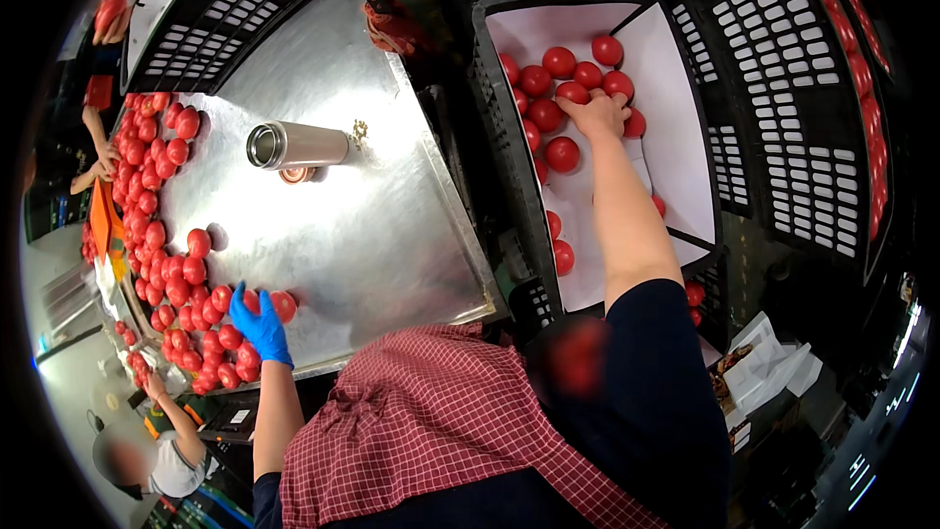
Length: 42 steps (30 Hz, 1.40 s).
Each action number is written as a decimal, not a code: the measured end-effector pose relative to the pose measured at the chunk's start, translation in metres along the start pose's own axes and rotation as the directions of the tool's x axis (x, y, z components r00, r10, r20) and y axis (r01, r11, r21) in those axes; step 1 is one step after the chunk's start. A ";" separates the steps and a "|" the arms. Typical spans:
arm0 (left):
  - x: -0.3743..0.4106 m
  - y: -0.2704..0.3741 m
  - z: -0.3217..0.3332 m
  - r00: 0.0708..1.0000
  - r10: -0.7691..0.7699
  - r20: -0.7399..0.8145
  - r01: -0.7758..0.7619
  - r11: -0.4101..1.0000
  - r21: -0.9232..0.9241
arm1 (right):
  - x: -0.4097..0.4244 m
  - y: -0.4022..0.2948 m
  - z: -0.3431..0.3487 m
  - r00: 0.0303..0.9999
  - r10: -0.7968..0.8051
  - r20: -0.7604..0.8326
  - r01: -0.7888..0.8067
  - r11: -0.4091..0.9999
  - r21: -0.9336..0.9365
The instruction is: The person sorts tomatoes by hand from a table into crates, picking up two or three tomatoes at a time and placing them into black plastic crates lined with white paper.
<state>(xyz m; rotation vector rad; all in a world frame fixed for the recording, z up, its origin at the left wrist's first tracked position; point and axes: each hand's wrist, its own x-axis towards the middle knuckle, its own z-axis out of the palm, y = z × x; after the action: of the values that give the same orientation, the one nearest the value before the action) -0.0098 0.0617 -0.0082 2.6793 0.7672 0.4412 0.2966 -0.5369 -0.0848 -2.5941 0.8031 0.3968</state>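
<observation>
My left hand [259, 322], in a blue glove, reaches into the near edge of a heap of red tomatoes [177, 290] on a metal table [352, 228]. One tomato [250, 301] lies between its spread thumb and fingers; whether it is gripped I cannot tell. My bare right hand [598, 116] is inside a black plastic crate [481, 51] lined with white paper, its fingers over tomatoes there. A tomato [573, 92] touches its thumb side and another [618, 84] lies at its fingertips. Its palm side is hidden.
A steel vacuum flask [308, 145] lies on its side on the table, beside a round copper-coloured lid [297, 175]. A black crate [242, 7] stands at the table's far left. More crates [800, 103] with tomatoes stand at right. Co-workers' hands [107, 160] are at the heap's far side.
</observation>
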 end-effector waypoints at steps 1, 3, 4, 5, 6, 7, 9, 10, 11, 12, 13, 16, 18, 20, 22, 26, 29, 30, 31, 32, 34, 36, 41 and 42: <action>-0.004 0.021 0.003 0.999 0.024 0.042 -0.021 0.998 -0.064 | 0.002 0.004 0.001 1.000 -0.009 0.006 0.009 1.000 -0.009; -0.017 0.047 0.009 0.983 0.032 0.182 0.009 0.975 -0.220 | 0.007 0.010 0.014 0.999 -0.031 -0.043 0.031 0.999 -0.010; -0.021 0.062 0.011 0.975 0.079 0.207 -0.032 0.974 -0.224 | 0.011 0.009 0.017 0.996 -0.046 -0.070 0.046 0.999 -0.006; -0.023 0.077 0.011 0.964 0.126 0.233 -0.073 0.972 -0.224 | 0.013 0.008 0.014 0.997 -0.049 -0.054 0.050 0.998 0.027; -0.026 0.090 0.013 0.953 0.129 0.276 -0.042 0.953 -0.301 | 0.010 0.009 0.010 0.998 -0.053 -0.038 0.055 0.997 0.058; -0.031 0.102 0.015 0.937 0.137 0.321 -0.007 0.927 -0.375 | 0.007 0.013 0.006 0.998 -0.054 -0.020 0.056 0.995 0.085; -0.035 0.122 0.015 0.891 0.154 0.427 0.086 0.866 -0.492 | 0.011 0.027 0.003 0.997 -0.066 -0.043 0.073 0.980 0.186; -0.038 0.131 0.013 0.845 0.140 0.516 0.195 0.818 -0.541 | 0.011 0.031 0.000 0.996 -0.065 -0.065 0.081 0.955 0.286; -0.040 0.140 0.012 0.787 0.139 0.601 0.305 0.760 -0.574 | 0.011 0.038 -0.005 0.997 -0.073 0.037 0.044 0.863 0.503; -0.041 0.150 0.009 0.716 0.129 0.686 0.414 0.713 -0.566 | -0.001 0.032 -0.020 0.986 -0.086 0.145 -0.036 0.730 0.682; -0.041 0.165 0.005 0.646 0.173 0.744 0.490 0.653 -0.577 | -0.023 0.024 -0.039 0.977 -0.150 0.155 -0.018 0.659 0.752; -0.039 0.210 0.001 0.398 0.339 0.852 0.729 0.448 -0.518 | -0.086 0.017 -0.072 0.917 -0.397 0.044 0.178 0.506 0.844; -0.040 0.233 0.005 0.231 0.450 0.863 0.871 0.299 -0.389 | -0.146 0.005 -0.078 0.745 -0.658 -0.109 0.490 0.428 0.760; -0.041 0.252 0.010 0.087 0.540 0.837 0.975 0.126 -0.183 | -0.224 -0.022 -0.095 0.552 -0.828 -0.097 0.644 0.351 0.680; -0.039 0.261 0.011 -0.060 0.610 0.790 0.997 -0.002 0.077 | -0.279 -0.038 -0.090 0.446 -0.895 -0.002 0.659 0.327 0.677; -0.045 0.214 0.012 -0.132 0.414 0.901 0.990 0.003 0.143 | -0.290 -0.052 -0.082 0.400 -0.916 -0.017 0.698 0.293 0.654; -0.050 0.148 0.020 -0.104 0.397 0.912 0.995 0.037 0.098 | -0.213 -0.032 -0.086 0.721 -0.679 -0.138 0.571 0.470 0.673; -0.049 0.133 0.021 -0.116 0.370 0.922 0.991 -0.015 0.130 | -0.167 -0.007 -0.070 0.822 -0.538 -0.187 0.478 0.473 0.740; -0.051 0.122 0.019 -0.113 0.338 0.934 0.985 -0.085 0.150 | -0.128 0.012 -0.067 0.864 -0.449 -0.227 0.480 0.599 0.641; -0.053 0.119 0.015 -0.117 0.319 0.941 0.986 -0.078 0.149 | -0.074 0.055 -0.046 0.851 -0.430 -0.301 0.519 0.776 0.360; -0.060 0.112 0.001 -0.105 0.256 0.961 0.987 -0.095 0.133 | -0.017 0.094 -0.029 0.915 -0.361 -0.177 0.389 0.907 0.160; -0.065 0.098 -0.004 -0.081 0.196 0.977 0.987 -0.118 0.105 | -0.002 0.092 -0.021 0.895 -0.387 -0.222 0.379 0.922 -0.079; -0.052 0.093 -0.018 -0.042 0.019 0.999 0.999 0.014 0.041 | 0.050 0.080 -0.002 0.854 -0.499 -0.146 0.391 0.801 -0.453; -0.051 0.088 -0.020 -0.037 0.042 0.998 0.999 0.030 0.036 | 0.054 0.068 -0.001 0.896 -0.439 -0.062 0.368 0.815 -0.448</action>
<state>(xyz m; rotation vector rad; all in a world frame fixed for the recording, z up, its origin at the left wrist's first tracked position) -0.0184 -0.0334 0.0332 0.7138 0.9389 -0.7931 0.2998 -0.6143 -0.1240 -3.1413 0.1909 0.2510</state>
